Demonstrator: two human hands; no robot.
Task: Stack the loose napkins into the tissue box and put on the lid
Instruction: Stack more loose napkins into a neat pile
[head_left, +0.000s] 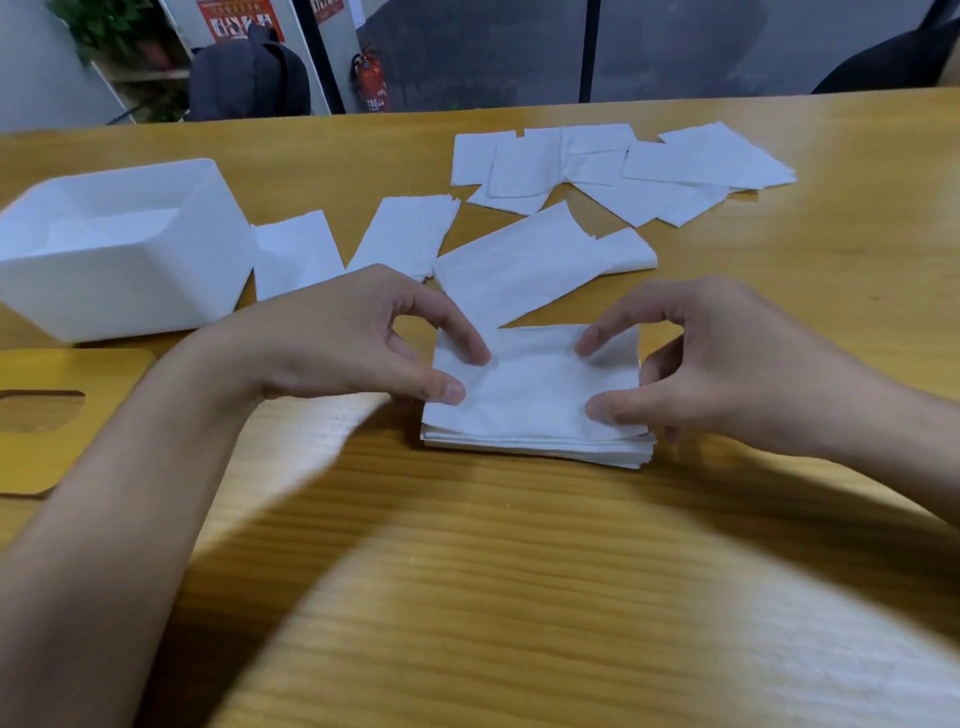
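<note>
A stack of white napkins (535, 405) lies on the wooden table in front of me. My left hand (353, 338) holds its left edge, thumb and forefinger curled onto the top sheet. My right hand (717, 364) holds the right edge the same way, its other fingers curled against the side. The white tissue box (156, 291) stands open at the left with some napkins inside. Its wooden lid (104, 384), with an oval slot, lies flat at the far left edge. Several loose napkins (597, 166) are scattered at the back, and more (519, 265) lie just beyond my hands.
The wooden table (519, 597) stretches wide toward me. Beyond its far edge are a dark backpack (249, 78), a red fire extinguisher (371, 78) and a dark chair (893, 57) at the right.
</note>
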